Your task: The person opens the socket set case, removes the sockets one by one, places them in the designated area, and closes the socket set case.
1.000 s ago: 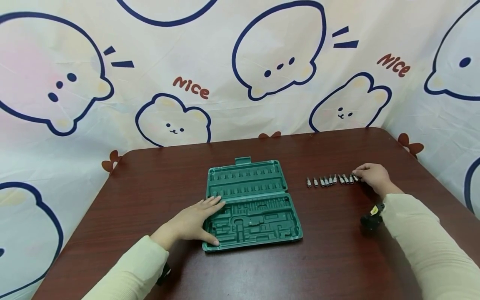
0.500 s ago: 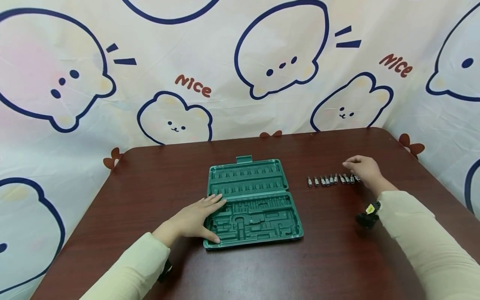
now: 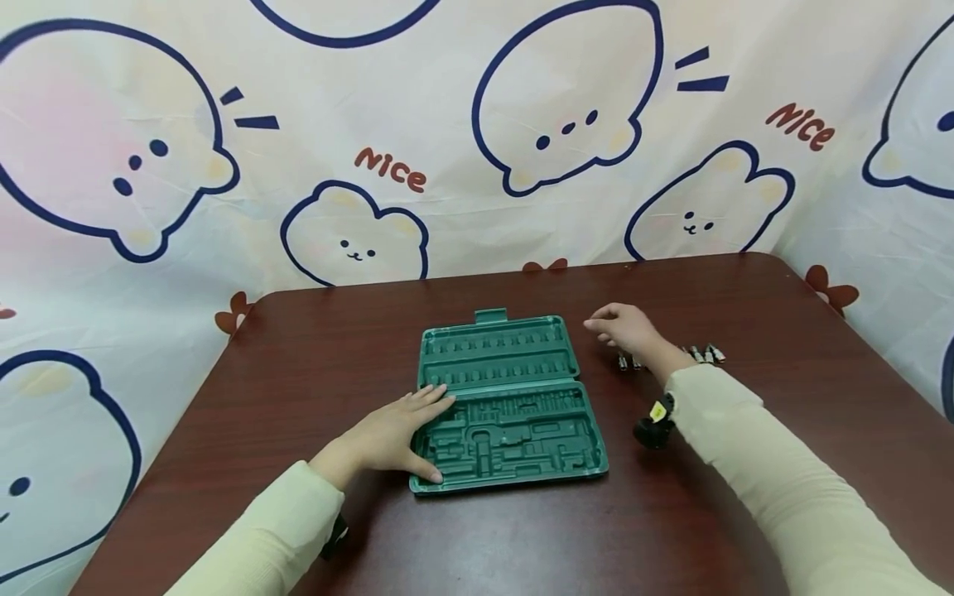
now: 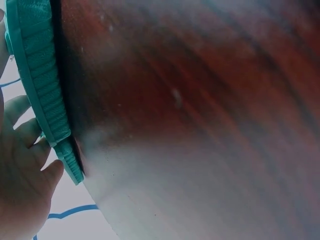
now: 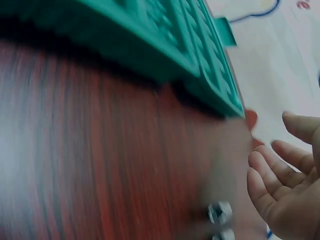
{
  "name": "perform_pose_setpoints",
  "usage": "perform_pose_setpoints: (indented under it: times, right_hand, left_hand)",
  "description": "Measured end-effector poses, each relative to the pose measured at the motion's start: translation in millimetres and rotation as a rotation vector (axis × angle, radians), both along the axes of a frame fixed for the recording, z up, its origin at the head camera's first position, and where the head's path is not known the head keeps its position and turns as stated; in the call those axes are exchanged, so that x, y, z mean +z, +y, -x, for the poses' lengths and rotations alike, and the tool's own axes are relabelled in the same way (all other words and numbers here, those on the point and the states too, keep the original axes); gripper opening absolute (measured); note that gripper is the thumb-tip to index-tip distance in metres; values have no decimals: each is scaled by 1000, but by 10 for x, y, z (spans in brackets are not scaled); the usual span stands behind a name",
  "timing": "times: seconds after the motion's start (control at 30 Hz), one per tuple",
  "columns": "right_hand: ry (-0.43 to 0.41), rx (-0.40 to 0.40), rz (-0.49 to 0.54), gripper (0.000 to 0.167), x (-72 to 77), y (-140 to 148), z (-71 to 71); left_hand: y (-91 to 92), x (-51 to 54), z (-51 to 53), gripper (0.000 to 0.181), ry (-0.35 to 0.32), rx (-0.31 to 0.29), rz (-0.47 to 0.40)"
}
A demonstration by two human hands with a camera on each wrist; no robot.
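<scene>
An open green plastic tool case (image 3: 514, 441) with moulded recesses lies on the table. My left hand (image 3: 387, 432) rests on its left edge, fingers spread; in the left wrist view the hand (image 4: 27, 170) lies along the side of the case (image 4: 42, 75). Just right of the case, my right hand (image 3: 629, 331) hovers with loosely bent fingers. The right wrist view shows this hand (image 5: 287, 187) holding nothing. Below it runs a row of small metal sockets (image 3: 715, 353), partly hidden by the hand and forearm. Two sockets (image 5: 220, 212) show blurred in the right wrist view.
The dark brown wooden table (image 3: 507, 546) reaches back to a cartoon-printed cloth (image 3: 455, 215), which also hangs at both sides. A black wrist camera (image 3: 654, 424) sits under the right sleeve.
My right hand has moved left from the right end of the socket row to its left end, beside the case. The left hand stays on the case. The view has shifted slightly.
</scene>
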State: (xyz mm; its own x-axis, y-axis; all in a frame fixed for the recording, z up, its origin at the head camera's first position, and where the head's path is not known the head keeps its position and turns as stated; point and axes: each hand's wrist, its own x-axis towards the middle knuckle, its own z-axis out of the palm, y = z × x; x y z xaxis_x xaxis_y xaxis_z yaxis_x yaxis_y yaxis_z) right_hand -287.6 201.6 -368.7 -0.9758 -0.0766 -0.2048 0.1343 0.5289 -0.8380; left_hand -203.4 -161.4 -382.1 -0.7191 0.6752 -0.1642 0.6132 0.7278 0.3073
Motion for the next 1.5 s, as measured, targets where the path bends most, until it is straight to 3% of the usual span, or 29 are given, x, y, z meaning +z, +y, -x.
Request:
perform_pose_setpoints:
  times: [0.27, 0.6, 0.87, 1.13, 1.5]
  right_hand:
    - [-89, 59, 50, 54, -124, -310, 94]
    - [-98, 14, 114, 58, -187, -425, 133]
    - [-90, -18, 127, 64, -155, -472, 149]
    - [55, 18, 105, 65, -100, -489, 99]
    - [345, 74, -48, 61, 7, -502, -52]
  left_hand:
    - [11, -10, 11, 98, -4, -11, -9]
    - [-15, -23, -8, 99, -14, 12, -14]
    - [-10, -11, -18, 98, -14, 14, -34]
    - [-82, 18, -37, 94, -4, 37, -70]
    - [-207, 319, 75, 82, 115, 157, -249]
